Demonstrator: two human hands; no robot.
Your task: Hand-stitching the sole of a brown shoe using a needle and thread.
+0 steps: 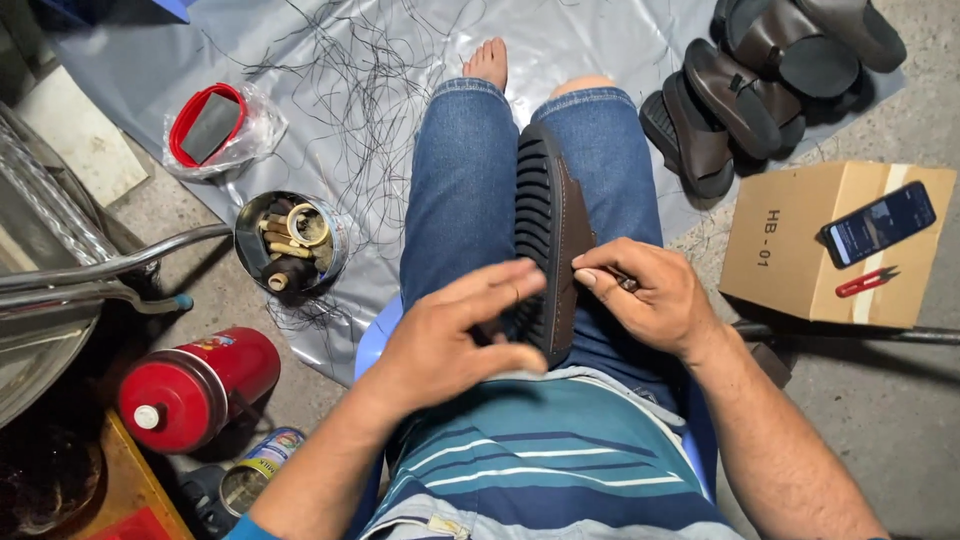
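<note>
Hand-stitching along the side of a dark brown leather sandal with a black ribbed rubber sole, by the look of it; sandal stood on edge between the knees of blue denim jeans, ribbed tread facing the left, smooth brown upper facing the right. Left hand laid flat against the sole near its heel end, fingers stretched out, palm open rather than clenched, steadying more than gripping. Right hand closed in a pinch at the upper's edge, thumb and forefinger pressed together on something small and dark, likely a needle or awl, too hidden to be sure. Next move, judged from this: a firm pull or push through thick leather, with the sole braced hard against the thigh.

Underneath, a crinkled grey plastic sheet over the concrete floor, littered with thin black thread offcuts, wiry and tangled. At the sheet's left edge, a round metal tin of thread spools and a clear bag holding a red-rimmed container. Near the far right corner, a pile of finished brown sandals, matte and moulded. Off the sheet to the right, a brown cardboard box carrying a dark smartphone and red thread snips. At left, a glossy red cylindrical flask
</note>
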